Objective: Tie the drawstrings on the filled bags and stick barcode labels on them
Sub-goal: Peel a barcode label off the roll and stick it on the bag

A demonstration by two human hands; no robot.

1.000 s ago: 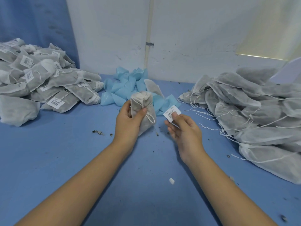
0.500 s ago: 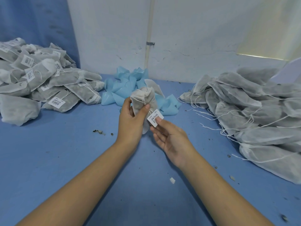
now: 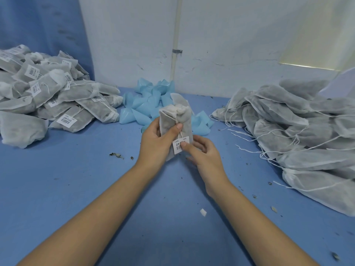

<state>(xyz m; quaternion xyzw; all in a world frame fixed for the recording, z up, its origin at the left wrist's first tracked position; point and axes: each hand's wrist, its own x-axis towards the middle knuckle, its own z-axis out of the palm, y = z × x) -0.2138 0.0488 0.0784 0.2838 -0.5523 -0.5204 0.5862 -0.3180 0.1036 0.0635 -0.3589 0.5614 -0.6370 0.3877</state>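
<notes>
Blue worktop (image 3: 76,189) against a scuffed white wall (image 3: 240,35), thin pipe (image 3: 175,45) running up it. At centre, held upright above the worktop: one filled bag (image 3: 182,120), neck gathered at the top, drawstring (image 3: 173,118) trailing down its front. Gripped round the middle by the left hand (image 3: 155,143), fingers curled behind, thumb laid across the front. Low on the bag's face, a white barcode label (image 3: 180,144), pressed under the thumb of the right hand (image 3: 203,154), other fingers curled behind the bag's lower part, label and cloth pinched together. Just behind the bag, near the wall, a heap of light blue pieces (image 3: 142,108). Off to the left, a pile of labelled bags (image 3: 57,96), barcodes facing up on several. Off to the right, a larger pile of grey bags (image 3: 297,131), loose white strings straggling onto the worktop. Scattered over the blue surface, dark crumbs (image 3: 116,155), and between the forearms one small white scrap (image 3: 203,212).
</notes>
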